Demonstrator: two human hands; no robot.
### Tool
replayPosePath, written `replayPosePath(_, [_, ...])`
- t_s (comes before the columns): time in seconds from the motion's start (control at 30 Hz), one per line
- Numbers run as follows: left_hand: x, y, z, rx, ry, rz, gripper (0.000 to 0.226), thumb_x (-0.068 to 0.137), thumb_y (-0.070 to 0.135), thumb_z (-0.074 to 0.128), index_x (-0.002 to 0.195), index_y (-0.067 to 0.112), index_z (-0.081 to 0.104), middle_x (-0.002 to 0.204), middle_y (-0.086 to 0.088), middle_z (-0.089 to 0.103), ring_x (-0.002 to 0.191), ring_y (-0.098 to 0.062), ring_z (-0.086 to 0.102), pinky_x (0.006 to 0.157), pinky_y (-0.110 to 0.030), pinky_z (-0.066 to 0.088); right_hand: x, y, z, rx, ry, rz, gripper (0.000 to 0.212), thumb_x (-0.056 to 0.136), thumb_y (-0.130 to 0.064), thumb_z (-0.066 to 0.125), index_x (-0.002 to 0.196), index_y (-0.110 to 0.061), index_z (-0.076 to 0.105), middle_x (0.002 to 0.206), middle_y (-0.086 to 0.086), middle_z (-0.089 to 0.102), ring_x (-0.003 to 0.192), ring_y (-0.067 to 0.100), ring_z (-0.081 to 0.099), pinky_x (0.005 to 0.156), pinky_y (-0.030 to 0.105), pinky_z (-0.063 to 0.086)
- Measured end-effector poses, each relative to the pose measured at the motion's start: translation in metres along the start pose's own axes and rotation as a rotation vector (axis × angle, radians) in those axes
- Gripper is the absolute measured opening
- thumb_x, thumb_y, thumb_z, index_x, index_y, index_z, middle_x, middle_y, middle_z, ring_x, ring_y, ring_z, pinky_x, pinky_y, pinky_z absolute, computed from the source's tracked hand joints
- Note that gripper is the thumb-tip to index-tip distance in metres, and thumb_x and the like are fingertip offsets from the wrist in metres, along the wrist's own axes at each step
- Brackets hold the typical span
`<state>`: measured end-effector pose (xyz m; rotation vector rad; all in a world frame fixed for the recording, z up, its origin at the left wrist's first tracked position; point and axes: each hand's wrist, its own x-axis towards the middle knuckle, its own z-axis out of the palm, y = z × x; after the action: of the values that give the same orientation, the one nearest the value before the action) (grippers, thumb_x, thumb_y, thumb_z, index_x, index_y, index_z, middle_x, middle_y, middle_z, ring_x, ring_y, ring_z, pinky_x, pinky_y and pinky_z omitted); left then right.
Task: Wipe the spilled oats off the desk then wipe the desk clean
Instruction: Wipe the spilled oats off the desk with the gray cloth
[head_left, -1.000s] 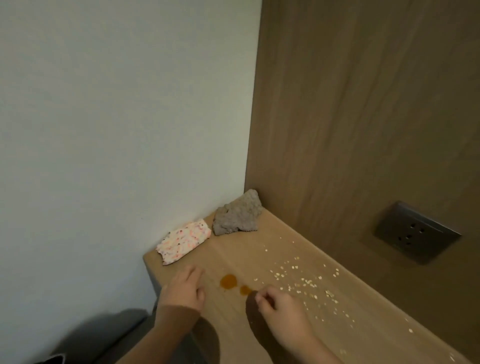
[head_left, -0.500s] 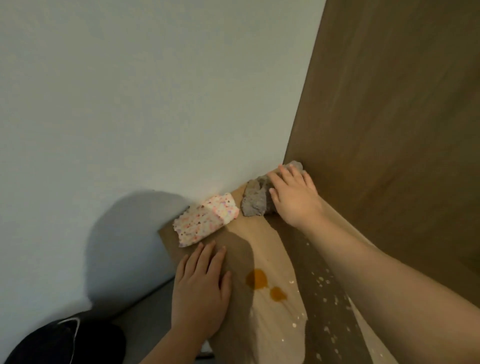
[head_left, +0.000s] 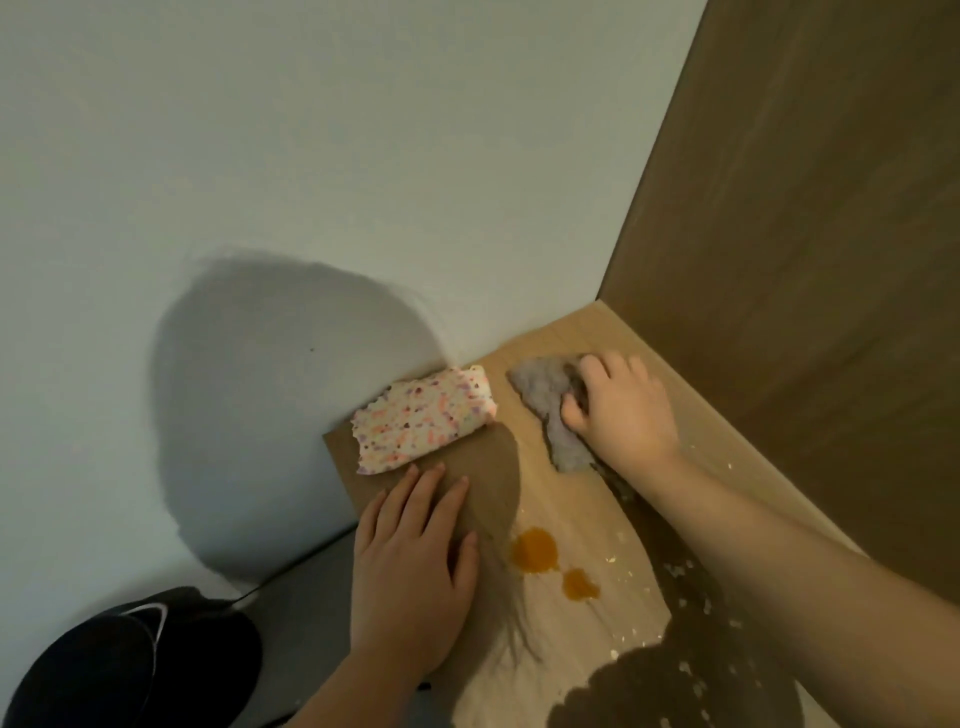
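Observation:
A grey cloth (head_left: 543, 400) lies crumpled near the back corner of the wooden desk (head_left: 566, 499). My right hand (head_left: 618, 410) has its fingers curled into that cloth, gripping it against the desk. To its left lies a folded white cloth with coloured speckles (head_left: 421, 418), untouched. My left hand (head_left: 410, 566) rests flat, fingers spread, on the desk's left edge. Two orange stains (head_left: 535, 551) sit between my arms. Pale oats (head_left: 691, 613) are scattered under and beside my right forearm, partly in its shadow.
A white wall (head_left: 311, 182) runs along the desk's back and a brown wooden panel (head_left: 810, 218) closes its right side. A black object (head_left: 130, 654) sits on the floor at lower left, below the desk's edge.
My right hand reached to the corner, closed on the grey cloth and has pulled it a little out from the corner. My left hand has stayed flat on the desk edge.

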<state>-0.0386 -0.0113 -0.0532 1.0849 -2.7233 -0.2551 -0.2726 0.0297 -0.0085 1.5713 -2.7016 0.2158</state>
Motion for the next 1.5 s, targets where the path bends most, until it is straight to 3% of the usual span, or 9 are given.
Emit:
replayPosePath(0.1, [0.001, -0.002, 0.003, 0.001, 0.031, 0.002, 0.048, 0.089, 0.044, 0.036, 0.128, 0.025, 0.057, 0.134, -0.001, 0.056, 0.127, -0.016, 0.037, 0.105, -0.036, 0.021, 0.037, -0.011, 0.015, 0.063, 0.014, 0.167, 0.042, 0.098, -0.028, 0.037, 0.139, -0.029, 0.037, 0.144, 0.002, 0.039, 0.127, 0.028, 0.035, 0.096, 0.044, 0.035])
replayPosePath(0.2, [0.0, -0.004, 0.006, -0.026, 0.055, 0.014, 0.047, 0.09, 0.04, 0.035, 0.128, 0.023, 0.057, 0.134, -0.002, 0.055, 0.127, -0.017, 0.037, 0.105, -0.036, 0.022, 0.01, -0.019, 0.019, 0.025, -0.095, 0.07, 0.047, 0.097, -0.053, 0.026, 0.141, -0.039, 0.034, 0.152, -0.01, 0.028, 0.137, 0.022, 0.023, 0.101, 0.047, 0.028])
replayPosePath(0.43, [0.001, -0.002, 0.005, -0.057, 0.125, 0.024, 0.045, 0.09, 0.033, 0.035, 0.122, 0.019, 0.063, 0.13, -0.004, 0.059, 0.125, -0.018, 0.039, 0.102, -0.036, 0.025, -0.109, 0.0, 0.003, 0.029, -0.052, -0.36, 0.035, 0.091, -0.042, 0.037, 0.117, -0.038, 0.061, 0.127, -0.011, 0.059, 0.108, 0.022, 0.057, 0.073, 0.041, 0.046])
replayPosePath(0.63, [-0.001, -0.003, 0.005, -0.076, 0.132, 0.025, 0.044, 0.091, 0.028, 0.034, 0.124, 0.017, 0.061, 0.131, -0.005, 0.057, 0.125, -0.023, 0.047, 0.105, -0.037, 0.025, -0.021, -0.026, 0.014, 0.091, -0.004, 0.108, 0.039, 0.098, -0.037, 0.033, 0.136, -0.042, 0.04, 0.149, -0.015, 0.031, 0.134, 0.018, 0.024, 0.097, 0.04, 0.023])
replayPosePath(0.9, [0.001, -0.001, -0.004, -0.413, 0.189, -0.171, 0.051, 0.089, 0.013, 0.038, 0.139, 0.0, 0.04, 0.147, -0.02, 0.034, 0.131, -0.035, 0.038, 0.103, -0.042, 0.033, -0.149, -0.013, 0.014, 0.261, -0.041, -0.612, 0.039, 0.076, -0.025, 0.047, 0.109, -0.04, 0.06, 0.124, -0.019, 0.058, 0.112, 0.015, 0.049, 0.086, 0.036, 0.037])
replayPosePath(1.03, [0.026, -0.012, -0.019, -0.378, 0.124, -0.293, 0.059, 0.086, -0.007, 0.041, 0.142, 0.006, 0.033, 0.154, -0.016, 0.015, 0.132, -0.04, 0.031, 0.104, -0.047, 0.032, -0.096, -0.005, 0.009, 0.16, -0.001, -0.388, 0.039, 0.087, -0.026, 0.043, 0.122, -0.038, 0.053, 0.132, -0.011, 0.053, 0.119, 0.023, 0.045, 0.085, 0.042, 0.036])
replayPosePath(1.17, [0.056, -0.023, -0.022, -0.207, -0.035, -0.274, 0.049, 0.092, 0.007, 0.045, 0.14, 0.014, 0.04, 0.144, -0.016, 0.036, 0.123, -0.037, 0.041, 0.102, -0.042, 0.032, -0.057, -0.036, 0.012, 0.152, 0.007, -0.045, 0.04, 0.096, -0.033, 0.038, 0.135, -0.042, 0.043, 0.147, -0.015, 0.035, 0.13, 0.018, 0.028, 0.093, 0.038, 0.024])
replayPosePath(1.33, [0.078, -0.027, -0.036, -0.265, -0.026, -0.314, 0.026, 0.091, 0.016, 0.055, 0.115, 0.008, 0.06, 0.115, -0.015, 0.061, 0.107, -0.032, 0.054, 0.085, -0.034, 0.039, -0.142, -0.042, 0.012, 0.283, -0.095, -0.571, 0.037, 0.076, -0.035, 0.051, 0.111, -0.042, 0.061, 0.129, -0.018, 0.054, 0.111, 0.017, 0.048, 0.082, 0.036, 0.037])
replayPosePath(1.5, [0.096, -0.002, -0.034, -0.304, 0.026, -0.2, 0.024, 0.089, 0.018, 0.06, 0.111, 0.009, 0.058, 0.108, -0.013, 0.062, 0.101, -0.029, 0.056, 0.078, -0.033, 0.039, -0.154, -0.033, 0.016, 0.297, -0.032, -0.564, 0.036, 0.075, -0.035, 0.055, 0.11, -0.044, 0.063, 0.124, -0.019, 0.058, 0.109, 0.015, 0.049, 0.083, 0.032, 0.039])
